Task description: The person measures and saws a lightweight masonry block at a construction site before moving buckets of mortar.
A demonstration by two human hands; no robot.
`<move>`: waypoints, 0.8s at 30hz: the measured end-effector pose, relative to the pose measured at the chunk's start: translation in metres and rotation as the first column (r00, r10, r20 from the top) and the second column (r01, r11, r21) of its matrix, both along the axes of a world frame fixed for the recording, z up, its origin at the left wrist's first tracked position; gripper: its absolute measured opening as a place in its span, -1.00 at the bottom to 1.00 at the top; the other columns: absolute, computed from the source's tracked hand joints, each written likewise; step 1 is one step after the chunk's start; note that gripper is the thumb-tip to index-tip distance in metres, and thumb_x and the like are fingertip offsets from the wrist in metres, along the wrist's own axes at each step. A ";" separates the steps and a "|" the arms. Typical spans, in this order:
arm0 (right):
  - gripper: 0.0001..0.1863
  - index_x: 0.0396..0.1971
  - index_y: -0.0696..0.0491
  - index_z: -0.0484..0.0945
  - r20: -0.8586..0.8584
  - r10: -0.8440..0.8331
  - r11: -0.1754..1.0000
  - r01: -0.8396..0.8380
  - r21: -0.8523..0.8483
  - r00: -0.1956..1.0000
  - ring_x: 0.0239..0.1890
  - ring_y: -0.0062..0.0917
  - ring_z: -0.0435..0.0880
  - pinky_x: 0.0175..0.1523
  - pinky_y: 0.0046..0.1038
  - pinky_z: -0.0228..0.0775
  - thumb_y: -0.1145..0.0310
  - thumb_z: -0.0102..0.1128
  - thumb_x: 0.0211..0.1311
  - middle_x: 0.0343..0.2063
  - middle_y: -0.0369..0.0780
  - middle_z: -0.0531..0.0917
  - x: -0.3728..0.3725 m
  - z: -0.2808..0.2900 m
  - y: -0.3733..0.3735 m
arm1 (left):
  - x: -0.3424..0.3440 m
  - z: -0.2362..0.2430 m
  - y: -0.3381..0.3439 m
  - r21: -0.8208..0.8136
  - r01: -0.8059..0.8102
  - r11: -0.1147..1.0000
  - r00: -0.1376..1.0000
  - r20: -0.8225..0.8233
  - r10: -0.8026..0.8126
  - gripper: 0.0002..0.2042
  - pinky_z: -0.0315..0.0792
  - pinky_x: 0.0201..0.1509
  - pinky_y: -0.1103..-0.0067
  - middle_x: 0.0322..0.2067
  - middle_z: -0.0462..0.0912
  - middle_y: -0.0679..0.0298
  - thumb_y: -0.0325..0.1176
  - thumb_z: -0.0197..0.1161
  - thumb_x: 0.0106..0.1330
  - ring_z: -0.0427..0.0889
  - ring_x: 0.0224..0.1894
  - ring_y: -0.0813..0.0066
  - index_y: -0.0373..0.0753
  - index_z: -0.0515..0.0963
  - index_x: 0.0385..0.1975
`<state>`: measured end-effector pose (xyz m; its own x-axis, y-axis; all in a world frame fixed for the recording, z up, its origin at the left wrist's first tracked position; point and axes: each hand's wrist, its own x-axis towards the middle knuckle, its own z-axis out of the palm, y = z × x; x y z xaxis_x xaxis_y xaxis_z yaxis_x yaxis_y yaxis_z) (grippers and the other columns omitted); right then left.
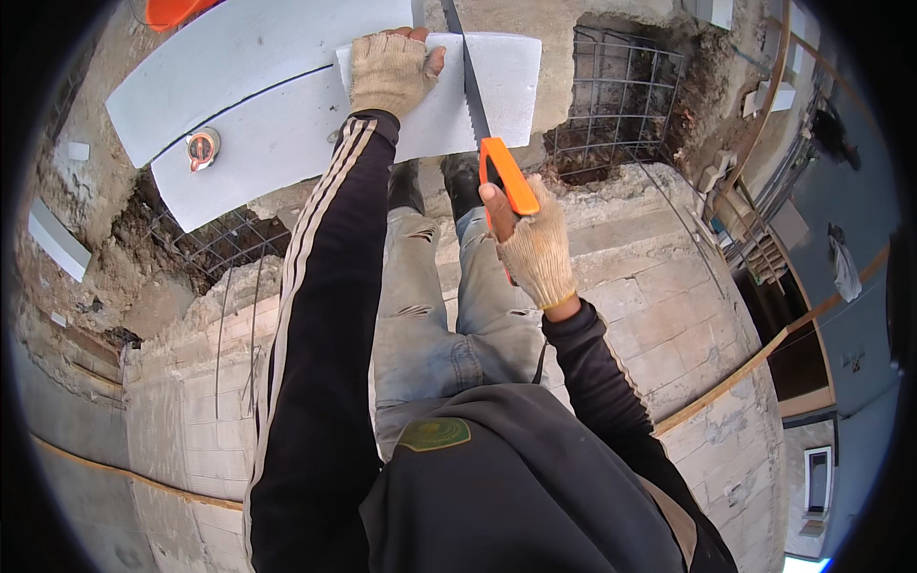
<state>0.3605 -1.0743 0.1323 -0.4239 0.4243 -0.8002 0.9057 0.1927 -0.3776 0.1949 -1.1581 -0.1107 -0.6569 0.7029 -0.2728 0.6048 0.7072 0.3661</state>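
My left hand [394, 72], in a knitted cream glove, grips the top white block [501, 91], fingers at its far edge. The black saw blade [471, 86] crosses this block just right of that hand. My right hand [525, 244], gloved with bare fingertips showing, is closed on the saw's orange handle [513, 177] below the block. Under the top block lie long white slabs [239, 191] with a dark gap or line between them. A small round orange and silver tool, probably a tape measure [202, 148], rests on them at the left.
Rebar grids [621, 110] sit in rough pits right and left of my legs, with loose bars sticking out. An orange container [172, 10] is at the top left. Timber strips [726, 382] edge the pale block surface. A white offcut [57, 239] lies far left; assorted debris is at right.
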 end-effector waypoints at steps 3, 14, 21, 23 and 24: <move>-0.54 -0.35 0.19 0.46 -0.040 -0.081 0.997 0.082 0.012 0.996 -0.47 -0.11 0.52 -0.34 -0.22 0.36 0.03 0.24 0.40 -0.49 -0.03 0.47 -0.006 -0.023 0.000 | -0.002 0.001 0.000 -0.004 0.010 1.000 1.000 -0.011 -0.010 -0.56 0.35 0.19 0.20 -0.01 0.71 0.18 0.08 0.12 0.41 0.63 0.07 0.23 -0.10 0.63 0.05; -0.45 -0.42 0.13 0.44 -0.091 -0.076 0.996 0.079 0.030 0.993 -0.74 -0.56 0.46 -0.57 -0.47 0.30 -0.13 0.22 0.38 -0.75 -0.27 0.40 0.001 -0.025 -0.009 | 0.005 -0.008 -0.003 0.069 0.010 0.998 0.995 -0.095 -0.004 -0.55 0.35 0.19 0.17 0.00 0.71 0.21 0.08 0.13 0.40 0.63 0.08 0.19 -0.11 0.63 0.07; -0.59 -0.32 0.17 0.45 -0.099 0.051 0.996 -0.044 0.076 0.994 -0.48 -0.08 0.54 -0.37 -0.25 0.37 0.06 0.23 0.42 -0.51 -0.05 0.48 0.044 0.030 -0.028 | 0.005 -0.004 -0.006 0.027 0.018 0.999 0.999 -0.038 -0.017 -0.55 0.34 0.19 0.17 0.03 0.69 0.21 0.08 0.12 0.41 0.63 0.09 0.21 -0.10 0.62 0.08; -0.58 -0.33 0.18 0.45 -0.050 0.004 1.000 -0.003 0.021 0.999 -0.45 -0.08 0.54 -0.36 -0.24 0.37 0.07 0.23 0.42 -0.47 -0.03 0.48 -0.001 -0.016 -0.014 | -0.001 -0.007 0.000 0.030 0.010 0.999 1.000 -0.021 -0.010 -0.55 0.34 0.19 0.16 0.02 0.69 0.20 0.08 0.12 0.41 0.63 0.09 0.21 -0.10 0.62 0.08; -0.59 -0.33 0.18 0.44 -0.031 0.000 1.000 0.001 0.018 1.000 -0.44 -0.07 0.54 -0.36 -0.23 0.37 0.08 0.23 0.41 -0.46 -0.03 0.49 -0.003 -0.017 -0.014 | 0.002 -0.007 0.001 0.028 0.013 1.000 1.000 -0.001 -0.013 -0.55 0.35 0.19 0.16 0.02 0.69 0.19 0.07 0.12 0.41 0.63 0.09 0.21 -0.11 0.62 0.08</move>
